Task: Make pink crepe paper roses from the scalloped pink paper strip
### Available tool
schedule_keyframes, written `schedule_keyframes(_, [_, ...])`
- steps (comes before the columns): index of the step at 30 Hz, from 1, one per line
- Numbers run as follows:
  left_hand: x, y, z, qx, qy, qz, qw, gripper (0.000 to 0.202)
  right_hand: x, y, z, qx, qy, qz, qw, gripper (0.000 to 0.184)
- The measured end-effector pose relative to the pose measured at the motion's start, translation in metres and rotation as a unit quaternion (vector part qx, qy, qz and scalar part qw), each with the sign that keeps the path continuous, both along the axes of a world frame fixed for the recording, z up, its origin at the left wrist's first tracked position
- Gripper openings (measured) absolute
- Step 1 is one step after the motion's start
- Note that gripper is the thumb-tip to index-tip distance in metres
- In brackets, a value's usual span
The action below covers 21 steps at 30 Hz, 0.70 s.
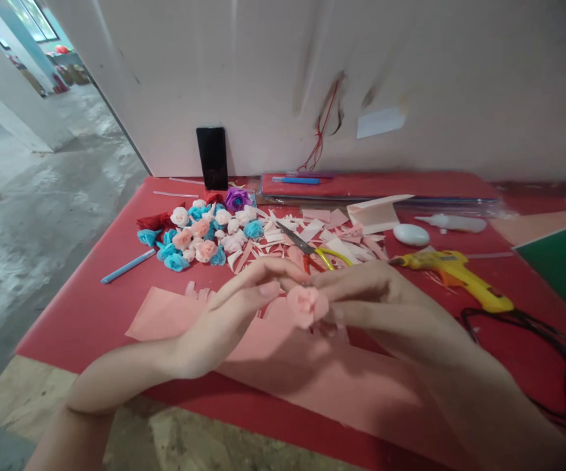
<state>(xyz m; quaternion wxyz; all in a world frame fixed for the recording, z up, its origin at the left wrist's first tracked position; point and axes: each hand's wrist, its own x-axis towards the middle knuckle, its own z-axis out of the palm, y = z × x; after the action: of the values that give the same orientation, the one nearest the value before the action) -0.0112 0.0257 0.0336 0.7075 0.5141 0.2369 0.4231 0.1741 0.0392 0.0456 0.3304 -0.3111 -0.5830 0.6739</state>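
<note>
A small pink paper rose (306,305) is held between both hands above the red table (81,307). My left hand (233,314) reaches in from the lower left, its fingertips pinched on the rose's top. My right hand (385,297) comes from the lower right, with fingers closed on the rose's right side. Under the hands lies a large sheet of pink paper (165,314) with a fringed edge.
A pile of pink, white, blue and red paper roses (199,235) sits at the back left, with a purple one (237,197). Scissors (307,248) lie among paper scraps. A yellow glue gun (459,275) and its black cord (548,340) lie right. A black phone (212,157) leans on the wall.
</note>
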Motion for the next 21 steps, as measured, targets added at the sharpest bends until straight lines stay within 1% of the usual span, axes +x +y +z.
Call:
schedule_keyframes(2, [0.001,0.002,-0.005,0.018,0.001,0.037,0.999,0.014,-0.005,-0.001,-0.004,-0.073,0.070,-0.030,0.994,0.009])
schedule_keyframes(4, [0.002,0.004,-0.006,0.062,-0.004,0.064,0.996,0.017,-0.009,-0.003,-0.007,-0.131,0.120,-0.048,0.983,0.009])
schedule_keyframes(7, [0.005,0.005,-0.005,0.126,0.009,0.105,0.986,0.021,-0.015,-0.006,-0.010,-0.172,0.156,-0.062,0.971,0.009])
schedule_keyframes(10, [0.007,0.006,-0.006,0.147,0.031,0.138,0.979,0.023,-0.019,-0.010,-0.011,-0.197,0.156,-0.077,0.965,0.013])
schedule_keyframes(13, [0.009,0.007,-0.008,0.146,0.019,0.162,0.976,0.024,-0.024,-0.014,-0.010,-0.216,0.149,-0.112,0.958,0.018])
schedule_keyframes(15, [0.010,0.007,-0.009,0.138,0.011,0.169,0.976,0.024,-0.027,-0.017,-0.010,-0.216,0.151,-0.120,0.957,0.018])
schedule_keyframes(18, [0.010,0.006,-0.009,0.123,-0.004,0.163,0.979,0.024,-0.031,-0.020,-0.011,-0.199,0.156,-0.120,0.960,0.016])
schedule_keyframes(21, [0.010,0.006,-0.008,0.117,-0.043,0.138,0.983,0.022,-0.032,-0.022,-0.012,-0.173,0.143,-0.123,0.967,0.017])
